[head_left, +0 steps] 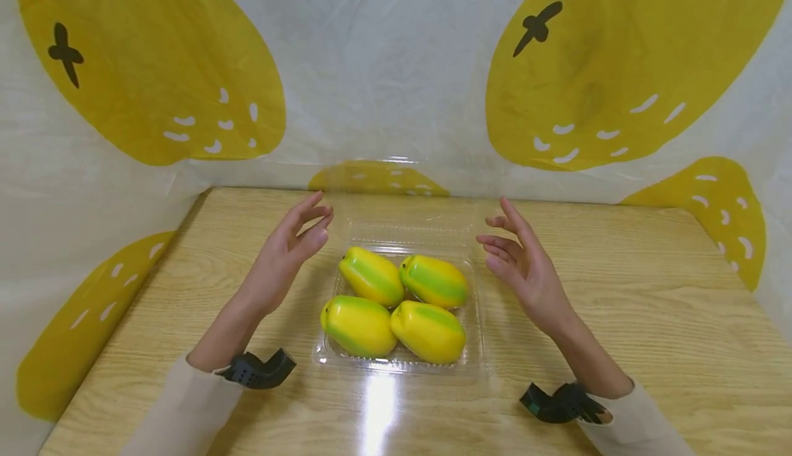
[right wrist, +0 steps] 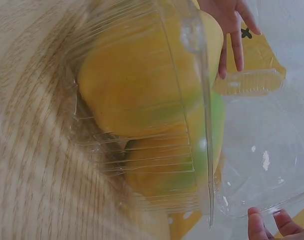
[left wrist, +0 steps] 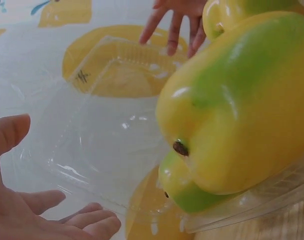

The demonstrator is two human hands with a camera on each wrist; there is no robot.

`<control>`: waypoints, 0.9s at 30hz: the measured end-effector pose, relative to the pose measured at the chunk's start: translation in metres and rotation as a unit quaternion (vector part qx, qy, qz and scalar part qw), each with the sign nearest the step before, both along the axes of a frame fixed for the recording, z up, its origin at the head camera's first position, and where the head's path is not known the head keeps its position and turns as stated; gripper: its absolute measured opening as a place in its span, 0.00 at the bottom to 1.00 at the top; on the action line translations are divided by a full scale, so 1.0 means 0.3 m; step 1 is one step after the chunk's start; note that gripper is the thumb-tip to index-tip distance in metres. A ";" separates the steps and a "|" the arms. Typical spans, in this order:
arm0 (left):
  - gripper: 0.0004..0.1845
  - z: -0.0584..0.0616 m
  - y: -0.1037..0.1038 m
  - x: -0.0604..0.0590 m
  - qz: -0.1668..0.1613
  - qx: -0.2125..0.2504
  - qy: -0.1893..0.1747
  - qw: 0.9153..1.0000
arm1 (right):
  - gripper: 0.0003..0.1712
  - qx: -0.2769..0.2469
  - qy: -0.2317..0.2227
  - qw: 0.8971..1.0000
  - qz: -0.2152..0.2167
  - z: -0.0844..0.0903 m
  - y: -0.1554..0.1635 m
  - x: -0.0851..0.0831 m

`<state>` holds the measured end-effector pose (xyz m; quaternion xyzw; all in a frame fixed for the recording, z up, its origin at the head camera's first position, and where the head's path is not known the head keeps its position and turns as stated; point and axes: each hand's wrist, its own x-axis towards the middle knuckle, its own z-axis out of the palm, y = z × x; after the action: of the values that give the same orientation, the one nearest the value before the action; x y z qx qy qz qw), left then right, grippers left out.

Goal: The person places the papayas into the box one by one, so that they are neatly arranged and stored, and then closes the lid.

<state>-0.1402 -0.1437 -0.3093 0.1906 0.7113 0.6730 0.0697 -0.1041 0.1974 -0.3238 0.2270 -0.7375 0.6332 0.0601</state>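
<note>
White sheeting printed with big yellow lemons backs a pale wooden table. At the left, the left hand hovers with fingers straight and loosely spread, holding nothing, beside the raised clear lid. Between the hands sits a clear plastic tray holding four yellow-green peppers, packed touching. At the right, the right hand is likewise spread and empty, near the lid's other edge.
</note>
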 end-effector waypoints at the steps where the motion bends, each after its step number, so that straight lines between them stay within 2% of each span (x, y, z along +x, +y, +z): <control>1: 0.30 0.003 -0.001 0.003 -0.004 -0.001 0.000 1.000 | 0.41 0.003 0.002 1.000 0.000 0.001 0.000 0.001; 11: 0.28 0.013 -0.012 0.020 -0.018 0.003 0.002 1.000 | 0.39 0.003 -0.003 1.000 0.009 0.007 0.006 0.008; 20: 0.27 0.025 -0.026 0.045 -0.038 -0.006 -0.006 0.999 | 0.37 -0.025 -0.017 0.999 0.017 0.008 0.013 0.030; 27: 0.26 0.025 -0.042 0.066 -0.037 -0.011 0.017 0.999 | 0.34 -0.034 0.031 0.998 0.039 0.026 0.010 0.050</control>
<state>-0.1204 -0.1562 -0.3019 0.2271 0.7123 0.6587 0.0847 -0.0892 0.2003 -0.3162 0.2734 -0.7039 0.6523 0.0657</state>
